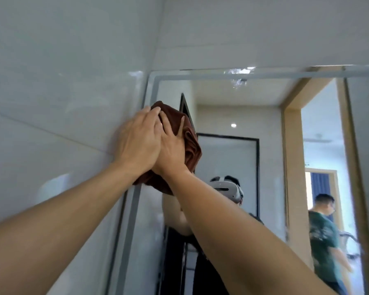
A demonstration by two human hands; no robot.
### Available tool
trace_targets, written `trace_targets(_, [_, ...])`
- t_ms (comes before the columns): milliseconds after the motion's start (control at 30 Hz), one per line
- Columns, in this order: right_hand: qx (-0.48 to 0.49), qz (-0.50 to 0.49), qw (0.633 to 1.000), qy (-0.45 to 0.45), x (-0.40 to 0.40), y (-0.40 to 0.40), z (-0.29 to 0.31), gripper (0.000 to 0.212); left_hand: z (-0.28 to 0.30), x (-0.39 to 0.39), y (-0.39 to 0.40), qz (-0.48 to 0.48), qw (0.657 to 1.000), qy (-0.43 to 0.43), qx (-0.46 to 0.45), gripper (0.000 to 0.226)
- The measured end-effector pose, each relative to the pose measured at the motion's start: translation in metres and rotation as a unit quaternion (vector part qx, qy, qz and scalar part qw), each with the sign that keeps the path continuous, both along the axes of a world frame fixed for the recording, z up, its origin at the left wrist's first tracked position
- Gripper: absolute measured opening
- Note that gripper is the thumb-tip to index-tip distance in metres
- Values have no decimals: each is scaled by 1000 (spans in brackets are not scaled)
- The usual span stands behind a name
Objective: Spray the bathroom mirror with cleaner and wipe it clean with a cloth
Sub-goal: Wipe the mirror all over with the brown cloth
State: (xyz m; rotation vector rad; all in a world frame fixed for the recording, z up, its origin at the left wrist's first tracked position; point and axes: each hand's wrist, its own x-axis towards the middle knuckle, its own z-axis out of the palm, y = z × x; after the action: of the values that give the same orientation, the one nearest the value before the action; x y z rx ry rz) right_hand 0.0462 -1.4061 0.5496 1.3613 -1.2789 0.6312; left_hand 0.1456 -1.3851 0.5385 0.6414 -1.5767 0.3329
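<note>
The cloth (190, 145), soft and bunching, sits flattened under both open palms, left hand (136, 139) overlapping right hand (170, 150), against the mirror (232, 167).

Both arms reach up, left hand (136, 141) overlapping right hand (170, 147), hands pressed flat, fingers straight

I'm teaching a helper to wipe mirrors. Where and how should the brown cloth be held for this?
Probably as here: bunch the brown cloth into a wad and cover its back with flat palms, coming straight at the mirror from the front. The left hand and right hand overlap on it, fingers spread, pressing it near the upper left corner. Loose folds hang at the right, so gather those in.
</note>
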Motion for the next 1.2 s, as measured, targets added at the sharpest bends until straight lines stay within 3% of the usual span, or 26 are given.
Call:
trace_targets(100, [-65,80,995,0,-34,35,0,66,4,-36,31,-33,999,-15,-22,52])
trace_targets(200, [-50,-17,998,29,-93,79,6,74,5,-85,69,-33,997,-30,-56,68])
trace_targets(300, [-37,-103,993,49,-160,137,10,74,5,-146,113,-54,996,-29,-64,65])
trace_targets(533, [-81,-182,980,0,-337,302,1,71,4,-290,238,-175,968,-100,-148,59])
trace_targets(767, [-120,-220,967,-49,-492,449,-40,64,1,-379,319,-169,942,-173,-233,58])
trace_targets(933, [-119,-218,967,-60,-493,452,-39,67,-8,-381,299,-132,954,-172,-205,54])
trace_targets(1100, [-203,-248,931,-175,-460,416,-85,69,-22,-324,226,-77,981,-129,-126,53])
trace_targets(1200, [-197,-244,931,-184,-406,366,-114,70,-31,-274,177,-47,988,-111,-92,54])
